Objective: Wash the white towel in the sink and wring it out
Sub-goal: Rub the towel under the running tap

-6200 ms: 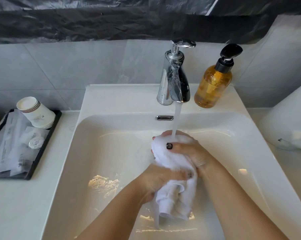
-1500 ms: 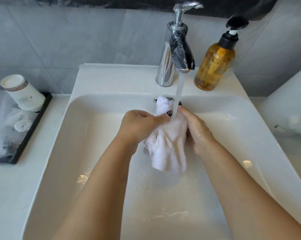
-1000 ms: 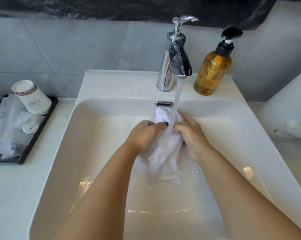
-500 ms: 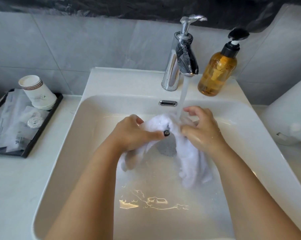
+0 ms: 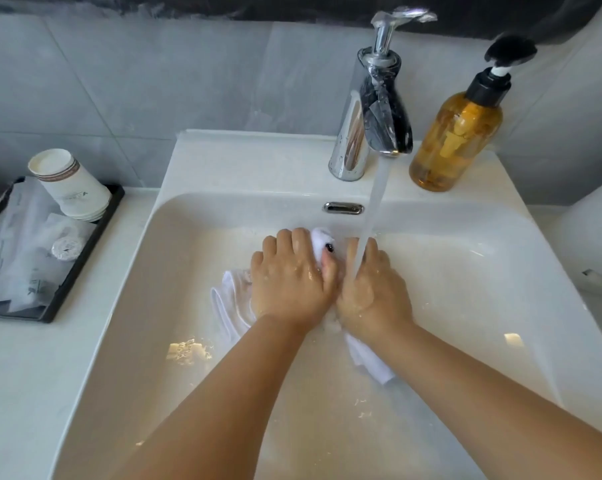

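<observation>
Towel position: the white towel (image 5: 231, 299) lay low in the sink (image 5: 195, 341), bunched under both hands; one fold stuck out to the left, a small tuft showed past the fingertips, and one end trailed out below the right wrist.
Change from half a second earlier: the towel had then been lifted and stretched between the two hands, draped in an arch with the drain visible beneath it; now it was pressed down and gathered, and the drain was hidden.
Left hand: the left hand (image 5: 289, 278) lay palm down on the towel, fingers curled over the bunched cloth, the dark-nailed thumb tucked against it.
Right hand: the right hand (image 5: 372, 289) lay palm down just beside the left, its fingers bent over the cloth; earlier its fingers had been raised and pinching at the towel.
Hands relative to each other: side by side and touching at the thumbs, where they had been apart half a second before.
Water: the stream from the faucet (image 5: 372, 112) ran as before, now striking the back of the right hand's fingers.
Surroundings: the amber soap bottle (image 5: 455, 140) stood on the sink ledge right of the faucet; the black tray (image 5: 81, 261) with stacked paper cups (image 5: 67, 181) sat on the counter to the left.
</observation>
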Action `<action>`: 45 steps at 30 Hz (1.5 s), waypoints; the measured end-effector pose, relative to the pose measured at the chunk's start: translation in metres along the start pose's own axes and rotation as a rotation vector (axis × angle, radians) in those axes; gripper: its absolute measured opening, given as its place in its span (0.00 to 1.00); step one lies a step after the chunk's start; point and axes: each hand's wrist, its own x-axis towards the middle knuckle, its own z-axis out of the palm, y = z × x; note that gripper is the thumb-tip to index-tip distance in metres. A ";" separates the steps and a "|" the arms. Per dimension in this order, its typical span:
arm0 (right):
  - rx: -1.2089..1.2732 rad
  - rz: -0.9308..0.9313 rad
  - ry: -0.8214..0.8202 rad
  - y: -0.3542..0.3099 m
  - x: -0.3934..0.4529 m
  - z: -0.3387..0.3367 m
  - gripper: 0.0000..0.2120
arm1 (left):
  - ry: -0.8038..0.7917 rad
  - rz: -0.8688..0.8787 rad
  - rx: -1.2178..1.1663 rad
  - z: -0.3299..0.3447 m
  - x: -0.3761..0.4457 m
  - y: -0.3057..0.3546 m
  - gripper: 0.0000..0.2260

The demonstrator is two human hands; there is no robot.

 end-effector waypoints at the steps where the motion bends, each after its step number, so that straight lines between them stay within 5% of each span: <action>1: 0.033 0.019 -0.044 -0.001 0.002 -0.003 0.16 | 0.041 0.024 0.032 0.004 0.001 0.000 0.17; 9: 0.163 0.055 0.015 -0.008 -0.001 -0.021 0.19 | 0.027 0.027 -0.035 0.003 0.011 0.002 0.17; 12: 0.226 0.141 -0.100 -0.010 0.008 -0.034 0.21 | -0.240 -0.114 -0.122 -0.021 0.021 0.006 0.24; 15: 0.537 0.281 -0.434 0.003 0.023 -0.061 0.18 | -0.417 -0.312 -0.136 -0.036 0.044 -0.002 0.16; 18: 0.999 0.424 -0.689 0.026 0.015 -0.089 0.12 | -0.668 -0.209 -0.130 -0.058 0.061 -0.005 0.19; 20: 0.842 0.408 -0.741 0.041 0.013 -0.088 0.10 | -0.902 -0.104 -0.010 -0.065 0.060 -0.007 0.20; 22: 0.592 0.375 -0.625 0.052 0.016 -0.079 0.06 | -0.974 -0.066 0.024 -0.067 0.056 -0.009 0.17; 25: 0.529 0.363 -0.151 0.063 0.014 -0.065 0.07 | -0.728 0.055 0.208 -0.064 0.052 -0.005 0.10; 28: 0.363 0.047 0.199 0.054 -0.014 -0.060 0.09 | -0.469 0.133 0.177 -0.065 0.034 0.005 0.11; 31: 0.021 -0.225 0.175 0.042 -0.040 -0.032 0.18 | -0.226 0.317 0.145 -0.048 -0.005 0.000 0.10; 35: -0.344 -0.297 0.179 0.048 -0.030 0.003 0.21 | -0.196 0.354 0.139 -0.018 -0.022 -0.017 0.13; 40: -0.227 -0.288 0.259 0.046 0.011 0.008 0.08 | -0.137 0.332 0.068 -0.008 -0.004 -0.012 0.09; 45: -0.164 -0.180 0.045 0.033 0.024 -0.017 0.14 | -0.072 0.368 -0.029 -0.004 0.001 -0.013 0.10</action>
